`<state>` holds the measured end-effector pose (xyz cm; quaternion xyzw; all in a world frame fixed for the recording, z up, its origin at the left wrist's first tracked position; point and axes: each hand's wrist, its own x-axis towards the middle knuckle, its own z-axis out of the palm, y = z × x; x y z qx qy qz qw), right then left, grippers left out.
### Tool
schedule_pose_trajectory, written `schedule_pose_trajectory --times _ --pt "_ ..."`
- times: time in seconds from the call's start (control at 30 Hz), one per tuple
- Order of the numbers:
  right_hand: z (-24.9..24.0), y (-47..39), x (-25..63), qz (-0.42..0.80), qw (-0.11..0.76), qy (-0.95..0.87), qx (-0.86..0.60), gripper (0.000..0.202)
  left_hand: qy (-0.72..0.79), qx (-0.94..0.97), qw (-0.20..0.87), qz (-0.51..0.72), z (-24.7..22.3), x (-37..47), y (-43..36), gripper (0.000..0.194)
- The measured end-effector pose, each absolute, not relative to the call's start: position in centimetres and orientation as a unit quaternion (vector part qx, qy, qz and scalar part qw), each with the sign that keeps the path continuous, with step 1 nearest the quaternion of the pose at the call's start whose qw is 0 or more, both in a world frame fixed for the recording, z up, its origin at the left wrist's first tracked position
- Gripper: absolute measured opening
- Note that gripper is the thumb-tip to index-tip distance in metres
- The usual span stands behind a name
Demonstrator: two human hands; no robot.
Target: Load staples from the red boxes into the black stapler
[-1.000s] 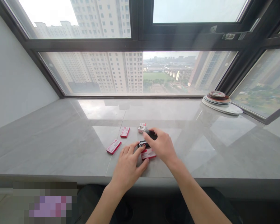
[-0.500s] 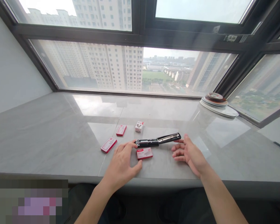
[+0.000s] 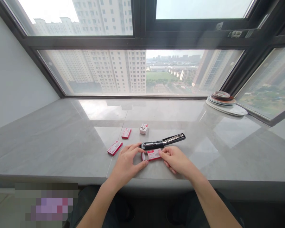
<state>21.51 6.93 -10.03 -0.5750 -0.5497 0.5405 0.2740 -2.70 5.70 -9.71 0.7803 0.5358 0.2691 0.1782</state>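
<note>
A small red-and-white box (image 3: 154,154) lies near the front of the grey counter, its printed sleeve slid partly to the right so that a pale inner part shows at the left. My left hand (image 3: 129,160) grips its left end between thumb and fingers. At the right end, my right hand (image 3: 174,159) pinches the printed sleeve. Just behind the box rests a black stapler (image 3: 162,141), opened out flat with its metal inside facing up; neither hand appears to hold it.
Two red-and-white boxes (image 3: 114,148) (image 3: 126,133) lie to the left, and a small white box (image 3: 143,129) stands behind the stapler. Stacked plates (image 3: 226,107) sit at the back right by the window. The counter's front edge (image 3: 180,180) runs close below my hands.
My right hand has moved left from beside the stapler and taken hold of the box's right end. The sleeve has slid right, and my left hand has closed on the left end.
</note>
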Motion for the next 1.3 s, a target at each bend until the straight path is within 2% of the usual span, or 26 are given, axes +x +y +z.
schedule_pose_trajectory --times 0.13,0.3,0.37,0.53,0.73,0.87,0.97,1.07,1.3 --pt "-9.2 6.5 23.0 0.481 0.265 -0.567 -0.614 0.04 0.534 0.782 0.168 0.274 -9.6 -2.5 5.4 0.025" --pt "-7.8 7.0 22.1 0.345 0.35 -0.641 -0.589 0.031 0.54 0.784 0.141 0.272 -9.7 -2.1 5.2 0.032" --pt "-7.6 7.7 21.1 0.36 0.341 -0.653 -0.572 0.032 0.539 0.786 0.132 0.272 -9.8 -1.9 5.1 0.032" --pt "-8.5 8.9 18.6 0.483 0.35 -0.594 -0.54 0.039 0.542 0.786 0.125 0.271 -10.0 -1.8 5.2 0.031" --pt "-8.4 8.7 18.0 0.368 0.374 -0.619 -0.584 0.038 0.543 0.784 0.122 0.275 -10.2 -1.8 5.3 0.031" --pt "-8.1 8.6 17.7 0.466 0.358 -0.582 -0.562 0.037 0.543 0.784 0.122 0.276 -10.2 -1.7 5.2 0.03" --pt "-8.4 8.8 17.3 0.521 0.395 -0.523 -0.547 0.035 0.543 0.784 0.121 0.276 -10.2 -1.7 5.2 0.031" --pt "-8.8 9.4 16.8 0.495 0.418 -0.537 -0.54 0.035 0.539 0.786 0.125 0.274 -10.2 -1.8 5.2 0.031" --pt "-7.9 9.6 15.7 0.369 0.384 -0.671 -0.516 0.022 0.537 0.789 0.128 0.272 -10.1 -2.0 5.3 0.031"
